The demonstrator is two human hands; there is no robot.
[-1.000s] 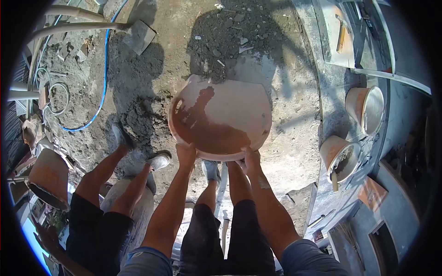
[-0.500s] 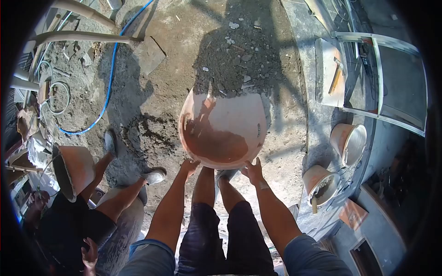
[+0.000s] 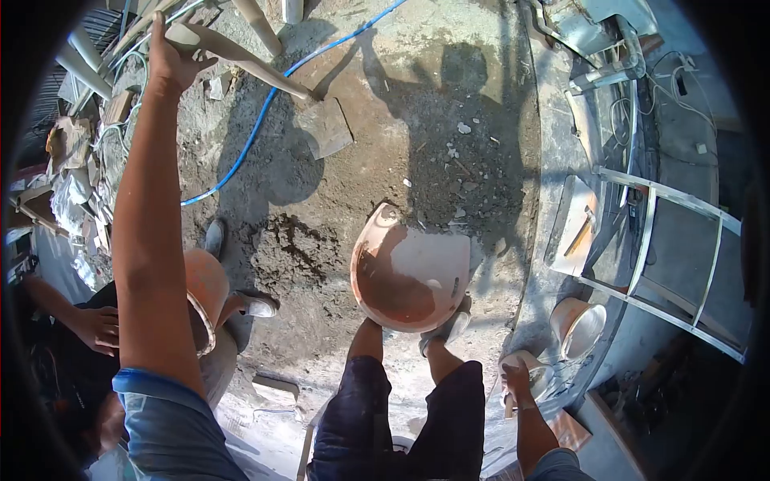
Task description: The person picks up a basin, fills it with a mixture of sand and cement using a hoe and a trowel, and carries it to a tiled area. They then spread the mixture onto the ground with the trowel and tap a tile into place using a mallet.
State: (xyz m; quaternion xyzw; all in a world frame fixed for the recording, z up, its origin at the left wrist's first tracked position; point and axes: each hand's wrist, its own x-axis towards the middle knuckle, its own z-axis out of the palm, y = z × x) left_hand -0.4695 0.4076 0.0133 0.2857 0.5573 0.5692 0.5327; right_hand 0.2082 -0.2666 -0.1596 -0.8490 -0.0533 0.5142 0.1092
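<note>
My left arm reaches far out to the upper left. There my left hand (image 3: 178,64) is open, thumb and fingers spread around the thick end of the handle of a hoe (image 3: 233,54), whose flat blade (image 3: 325,128) is at the ground. On the right, my right hand (image 3: 517,378) has its fingers curled at the rim of a mortar-smeared bucket (image 3: 544,373). A short wooden handle (image 3: 508,407) sticks out from that bucket's near side. By my feet lies a large reddish scoop-shaped tub (image 3: 411,276) with one straight edge, wet inside.
A co-worker (image 3: 80,321) is at the left beside an orange bucket (image 3: 207,280). A blue hose (image 3: 269,104) crosses the ground. At right are a second bucket (image 3: 579,329), a hammer (image 3: 579,234) on a board (image 3: 565,212), and a metal frame (image 3: 642,240).
Both hands have let go of the tub. My left hand has swung up to the hoe's handle, my right hand out to the bucket. The view has shifted, and the co-worker's bucket is lower.
</note>
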